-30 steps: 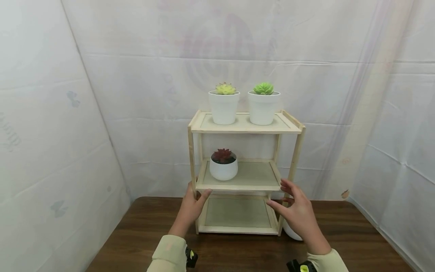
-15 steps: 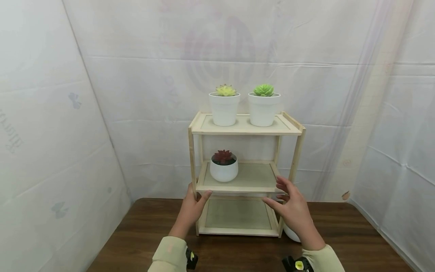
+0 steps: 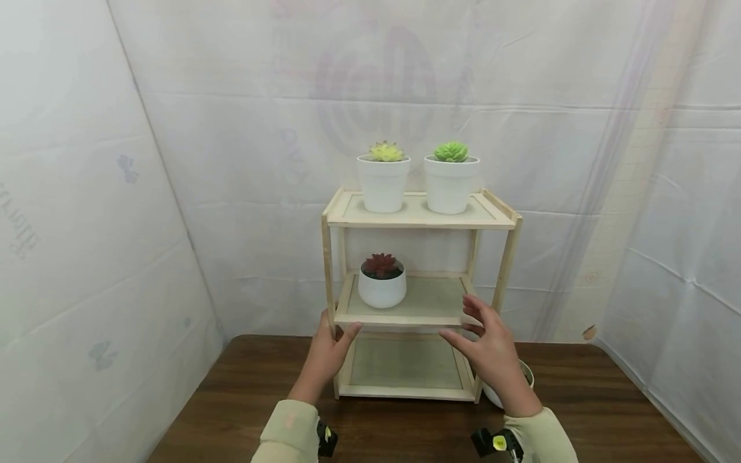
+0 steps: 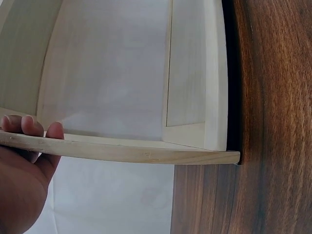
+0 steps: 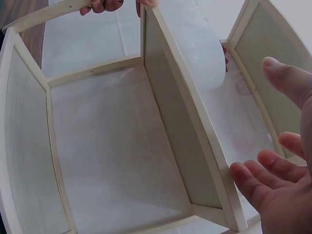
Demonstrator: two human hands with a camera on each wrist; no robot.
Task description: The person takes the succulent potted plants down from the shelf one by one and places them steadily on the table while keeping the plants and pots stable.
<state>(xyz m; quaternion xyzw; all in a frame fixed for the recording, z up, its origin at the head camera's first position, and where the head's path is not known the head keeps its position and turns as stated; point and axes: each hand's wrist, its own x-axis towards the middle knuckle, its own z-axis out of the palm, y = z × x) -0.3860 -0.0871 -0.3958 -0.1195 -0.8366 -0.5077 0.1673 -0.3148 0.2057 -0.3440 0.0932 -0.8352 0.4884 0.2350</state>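
A pale wooden three-tier shelf rack stands on the table. My left hand grips its left front post at the middle tier, with fingertips curled round the wood in the left wrist view. In front of the rack's right side, my right hand has its thumb and fingers spread around nothing. Its fingers come close to the middle tier's edge in the right wrist view. A red succulent in a rounded white pot sits on the middle tier, toward the left.
The top tier bears a yellow-green succulent in a white pot and a bright green one in a matching pot. Partly behind my right wrist, another white pot is on the brown table. White cloth hangs behind.
My right hand has shifted left across the rack's right post, baring more of the white pot on the table. My left hand keeps its grip on the post.
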